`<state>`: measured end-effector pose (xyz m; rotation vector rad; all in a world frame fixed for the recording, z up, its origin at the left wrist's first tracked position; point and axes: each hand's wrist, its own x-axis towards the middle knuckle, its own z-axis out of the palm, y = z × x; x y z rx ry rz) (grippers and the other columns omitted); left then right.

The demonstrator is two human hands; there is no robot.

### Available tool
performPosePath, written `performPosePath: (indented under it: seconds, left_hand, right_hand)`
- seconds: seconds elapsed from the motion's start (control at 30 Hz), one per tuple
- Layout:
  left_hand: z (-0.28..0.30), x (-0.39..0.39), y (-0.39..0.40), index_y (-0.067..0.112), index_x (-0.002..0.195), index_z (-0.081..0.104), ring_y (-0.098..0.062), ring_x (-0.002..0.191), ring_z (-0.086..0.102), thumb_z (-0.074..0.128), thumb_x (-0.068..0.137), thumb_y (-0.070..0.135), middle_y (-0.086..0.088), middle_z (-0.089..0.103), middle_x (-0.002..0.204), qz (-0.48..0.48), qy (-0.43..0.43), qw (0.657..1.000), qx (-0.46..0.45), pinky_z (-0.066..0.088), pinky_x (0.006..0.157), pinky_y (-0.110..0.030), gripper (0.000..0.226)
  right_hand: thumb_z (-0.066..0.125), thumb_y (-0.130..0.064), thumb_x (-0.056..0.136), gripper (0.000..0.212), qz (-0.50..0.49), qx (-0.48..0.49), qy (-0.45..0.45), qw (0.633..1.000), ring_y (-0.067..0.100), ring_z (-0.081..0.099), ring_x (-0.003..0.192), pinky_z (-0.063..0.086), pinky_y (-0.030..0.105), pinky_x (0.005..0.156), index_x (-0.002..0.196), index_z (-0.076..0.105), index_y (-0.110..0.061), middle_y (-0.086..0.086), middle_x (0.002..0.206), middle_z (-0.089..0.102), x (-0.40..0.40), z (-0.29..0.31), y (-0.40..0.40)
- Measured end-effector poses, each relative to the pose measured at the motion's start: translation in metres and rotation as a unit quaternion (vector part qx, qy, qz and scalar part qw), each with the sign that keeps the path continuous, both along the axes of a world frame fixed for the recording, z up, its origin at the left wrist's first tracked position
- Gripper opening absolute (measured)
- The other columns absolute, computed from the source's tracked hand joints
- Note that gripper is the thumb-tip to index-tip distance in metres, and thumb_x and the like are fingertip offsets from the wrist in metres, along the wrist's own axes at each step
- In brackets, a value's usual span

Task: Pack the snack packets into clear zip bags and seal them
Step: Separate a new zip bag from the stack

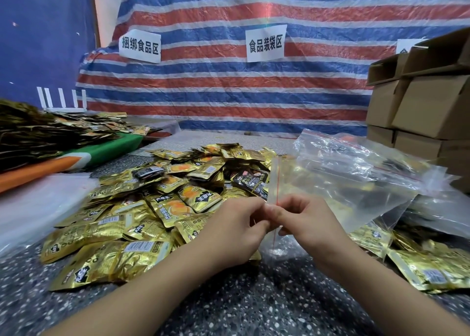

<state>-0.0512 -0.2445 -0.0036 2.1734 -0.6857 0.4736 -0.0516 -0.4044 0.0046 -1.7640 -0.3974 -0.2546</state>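
Pinching the zip bag's [330, 193] red-lined mouth at centre frame, left hand [236, 231] and right hand [305, 224] hide their fingertips; gold snack packets [142, 208] blur through the plastic.

- Left paper sign [140, 46] on the striped tarp [229, 86] ahead of me reads 捆绑食品区
- Middle paper sign [265, 43] on that tarp reads 食品装袋区
- A third sign [404, 46] sits half hidden behind cardboard boxes [417, 102], unreadable
- Print on my gold snack packets [162, 208] is too small to read
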Motion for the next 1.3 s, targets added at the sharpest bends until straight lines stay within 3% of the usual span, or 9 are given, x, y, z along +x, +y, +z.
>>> performPosePath:
  seconds: [0.2, 0.37, 0.53, 0.63, 0.77, 0.87, 0.97, 1.13, 1.3]
  left_hand:
    - [0.012, 0.006, 0.01, 0.019, 0.081, 0.07, -0.013, 0.054, 0.058, 0.06, 0.096, 0.018, -0.003, 0.07, 0.072, 0.032, 0.095, 0.99, -0.101, 0.051, 0.053, -0.029, 0.018]
    - [0.013, 0.01, 0.016, 0.018, 0.099, 0.071, -0.028, 0.059, 0.063, 0.05, 0.101, 0.018, -0.005, 0.069, 0.068, 0.066, 0.09, 0.99, -0.091, 0.053, 0.056, -0.041, 0.021]
    - [0.009, 0.007, 0.016, 0.05, 0.143, 0.032, -0.006, 0.042, 0.043, 0.042, 0.101, 0.016, 0.015, 0.058, 0.054, 0.02, 0.025, 0.999, -0.016, 0.039, 0.042, -0.025, 0.055]
    - [0.011, 0.002, 0.018, 0.054, 0.138, 0.041, -0.003, 0.042, 0.043, 0.044, 0.099, 0.017, 0.016, 0.052, 0.054, 0.012, -0.035, 0.995, 0.091, 0.033, 0.044, -0.017, 0.054]
    - [0.014, -0.006, 0.016, 0.042, 0.129, 0.059, 0.007, 0.053, 0.047, 0.045, 0.093, 0.025, 0.01, 0.07, 0.08, -0.003, -0.082, 0.985, 0.154, 0.035, 0.053, -0.019, 0.042]
    - [0.014, -0.011, 0.013, 0.035, 0.108, 0.063, 0.008, 0.065, 0.051, 0.039, 0.093, 0.05, 0.015, 0.066, 0.081, -0.01, -0.085, 0.981, 0.176, 0.041, 0.059, -0.023, 0.032]
    - [0.01, -0.015, 0.01, 0.034, 0.096, 0.055, 0.001, 0.073, 0.055, 0.035, 0.081, 0.083, 0.016, 0.062, 0.082, -0.007, -0.082, 0.973, 0.215, 0.049, 0.067, -0.026, 0.054]
    - [0.007, -0.005, 0.006, 0.027, 0.087, 0.058, -0.009, 0.07, 0.053, 0.054, 0.097, 0.039, 0.011, 0.061, 0.078, -0.002, -0.051, 0.986, 0.159, 0.043, 0.063, -0.03, 0.016]
    - [0.009, 0.001, 0.013, 0.016, 0.079, 0.062, -0.016, 0.064, 0.059, 0.047, 0.099, 0.047, -0.002, 0.065, 0.073, -0.023, 0.018, 0.999, 0.046, 0.05, 0.064, -0.036, 0.039]
  right_hand:
    - [0.064, -0.015, 0.093, 0.039, -0.118, 0.033, 0.01, 0.992, 0.016, 0.06, 0.043, 0.044, 0.027, 0.043, 0.055, 0.056, -0.013, 0.007, 0.047, 0.058, 0.006, 0.004, -0.013]
    - [0.053, -0.01, 0.087, 0.035, -0.208, 0.02, -0.028, 0.977, 0.012, 0.052, 0.035, 0.035, 0.026, 0.052, 0.054, 0.044, -0.013, 0.015, 0.046, 0.047, 0.013, 0.009, -0.033]
    - [0.051, -0.015, 0.081, 0.035, -0.179, 0.026, -0.037, 0.983, 0.023, 0.062, 0.041, 0.038, 0.018, 0.038, 0.046, 0.043, -0.019, -0.001, 0.038, 0.039, 0.016, 0.004, -0.029]
    - [0.052, -0.011, 0.084, 0.043, -0.174, 0.032, -0.021, 0.984, 0.027, 0.064, 0.042, 0.041, 0.021, 0.038, 0.044, 0.041, -0.021, -0.005, 0.038, 0.037, 0.017, 0.002, -0.026]
    - [0.052, -0.008, 0.089, 0.034, -0.177, 0.05, 0.018, 0.983, 0.022, 0.059, 0.04, 0.046, 0.027, 0.041, 0.056, 0.047, -0.014, 0.0, 0.039, 0.044, 0.018, 0.001, -0.024]
    - [0.051, -0.006, 0.089, 0.024, -0.173, 0.085, 0.045, 0.98, 0.02, 0.058, 0.04, 0.047, 0.026, 0.04, 0.066, 0.049, -0.008, 0.012, 0.051, 0.046, 0.018, 0.002, -0.023]
    - [0.051, -0.006, 0.09, 0.014, -0.167, 0.102, 0.066, 0.978, 0.018, 0.056, 0.038, 0.047, 0.025, 0.039, 0.076, 0.055, -0.004, 0.017, 0.06, 0.049, 0.018, 0.002, -0.022]
    - [0.05, -0.007, 0.094, 0.016, -0.152, 0.125, 0.1, 0.975, 0.026, 0.065, 0.046, 0.052, 0.027, 0.042, 0.08, 0.056, -0.001, 0.008, 0.052, 0.056, 0.018, 0.006, -0.023]
    - [0.06, -0.032, 0.095, 0.042, -0.166, 0.053, 0.082, 0.981, 0.019, 0.054, 0.036, 0.035, 0.025, 0.036, 0.061, 0.048, -0.012, -0.006, 0.035, 0.042, 0.021, 0.011, -0.035]
